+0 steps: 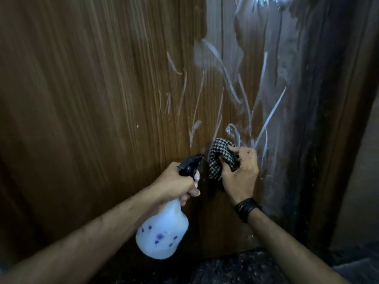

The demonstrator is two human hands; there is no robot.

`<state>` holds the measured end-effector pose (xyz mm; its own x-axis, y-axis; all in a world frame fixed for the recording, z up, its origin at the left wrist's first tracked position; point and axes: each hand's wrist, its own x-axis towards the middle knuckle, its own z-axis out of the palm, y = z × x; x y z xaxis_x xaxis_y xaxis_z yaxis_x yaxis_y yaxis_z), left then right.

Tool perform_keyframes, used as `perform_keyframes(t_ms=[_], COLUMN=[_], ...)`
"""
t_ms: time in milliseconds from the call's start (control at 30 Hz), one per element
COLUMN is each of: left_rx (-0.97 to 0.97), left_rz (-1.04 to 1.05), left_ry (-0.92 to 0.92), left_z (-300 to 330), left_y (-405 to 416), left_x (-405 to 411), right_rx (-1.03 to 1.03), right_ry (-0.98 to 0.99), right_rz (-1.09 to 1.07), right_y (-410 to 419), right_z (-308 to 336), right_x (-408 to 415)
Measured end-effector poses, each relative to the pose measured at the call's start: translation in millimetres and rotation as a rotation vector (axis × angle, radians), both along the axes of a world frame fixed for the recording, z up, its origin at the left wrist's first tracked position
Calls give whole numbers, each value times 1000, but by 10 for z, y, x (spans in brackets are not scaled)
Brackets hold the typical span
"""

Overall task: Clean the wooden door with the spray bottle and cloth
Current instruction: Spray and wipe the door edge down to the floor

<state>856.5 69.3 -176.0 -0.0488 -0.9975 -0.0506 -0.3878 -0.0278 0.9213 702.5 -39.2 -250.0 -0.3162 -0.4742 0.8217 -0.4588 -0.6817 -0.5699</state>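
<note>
At the far left the wooden door (92, 89) shows dry, streaked grain with no wet marks. Moving right, the left hand (180, 185) is wrapped closed around the neck of the spray bottle (164, 232), with its fingers by the trigger of the black nozzle (189, 163), which points at the door just beside the cloth. The bottle's pale translucent body hangs below the fist and carries small purple motifs; how full it is cannot be told, so its weight is a guess, but plastic like this likely handles light and a little slick if wet. The neck under the trigger head looks the sound place to hold it.

Next right, the right hand (240, 173) is clenched on the bunched checked cloth (219, 158), pressing it against the door low down. The cloth is soft and limp, so it probably works best gathered into a wad as here, palm behind it. A dark band (247, 208) circles that wrist.

Further right, pale wet streaks (242, 95) and a shiny film spread upward across the panel towards its dark right edge (320, 140). The dry left portion appears not yet treated.
</note>
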Motion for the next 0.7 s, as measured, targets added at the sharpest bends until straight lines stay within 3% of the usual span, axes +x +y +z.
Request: perform_keyframes(t_ms=[200,500,700], left_rx=[35,83,67], left_rz=[10,89,99], left_ry=[-14,12,14], left_z=[292,132,17], left_y=[-80,-112,-210], left_x=[117,-17,-102], right_rx=[-1,46,-27], right_ry=[32,101,143], right_rz=[22,21,1], right_y=[-44,-33,-88], right_z=[372,440,655], right_x=[-62,-169,-179])
